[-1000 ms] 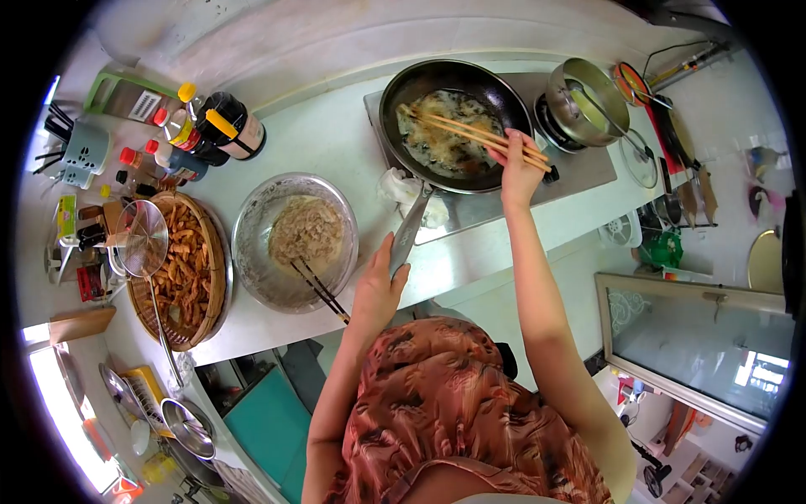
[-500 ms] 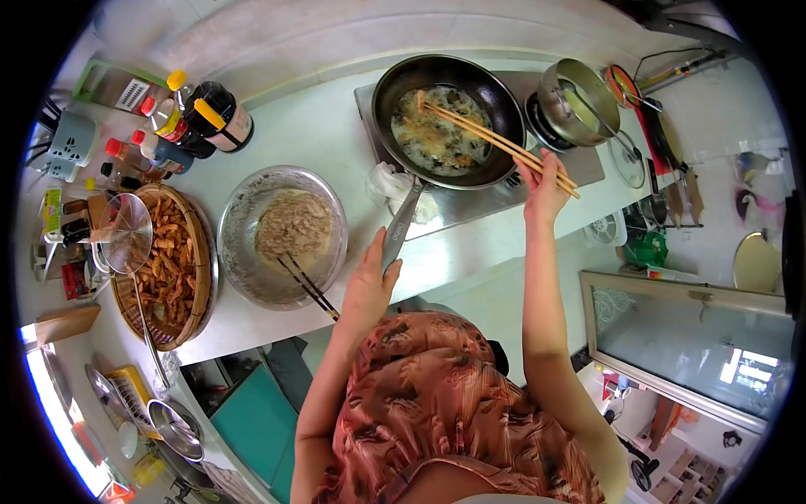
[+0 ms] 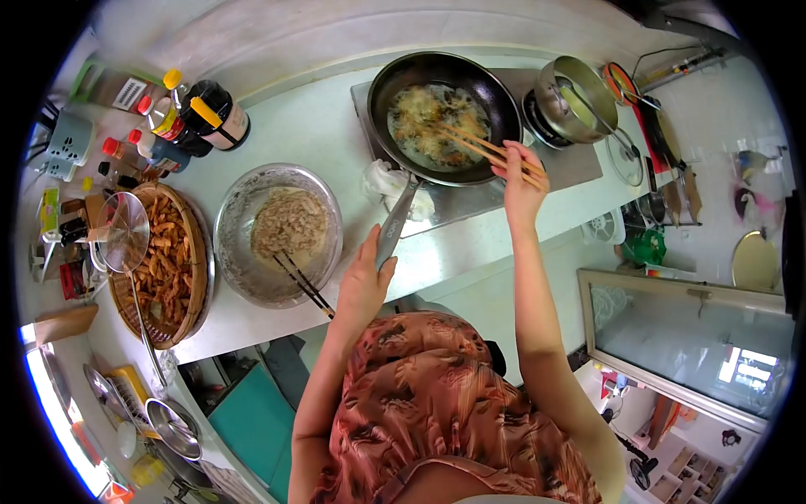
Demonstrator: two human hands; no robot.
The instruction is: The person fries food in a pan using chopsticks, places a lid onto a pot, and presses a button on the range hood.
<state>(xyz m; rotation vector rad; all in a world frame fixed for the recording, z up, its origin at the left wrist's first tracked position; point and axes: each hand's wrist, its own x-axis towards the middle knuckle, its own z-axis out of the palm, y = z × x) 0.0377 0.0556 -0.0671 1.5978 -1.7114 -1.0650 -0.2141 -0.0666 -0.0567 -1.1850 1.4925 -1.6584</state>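
My right hand grips a pair of long wooden chopsticks. Their tips reach into the bubbling oil of a dark frying pan, among browning pieces of food. My left hand is closed round the end of the pan's grey handle, the fingers partly hidden. To the left of that hand stands a metal bowl of pale battered food. Dark chopsticks lean over its near rim.
A wicker basket of fried pieces stands at the left, with a wire skimmer over its edge. Behind are several sauce bottles. Right of the pan is a metal pot with a ladle. A crumpled white cloth lies beside the handle.
My right hand has moved slightly left and down with the chopsticks, whose tips now sit lower in the oil. The piece at their tips has dropped among the others. My left hand stays at the handle.
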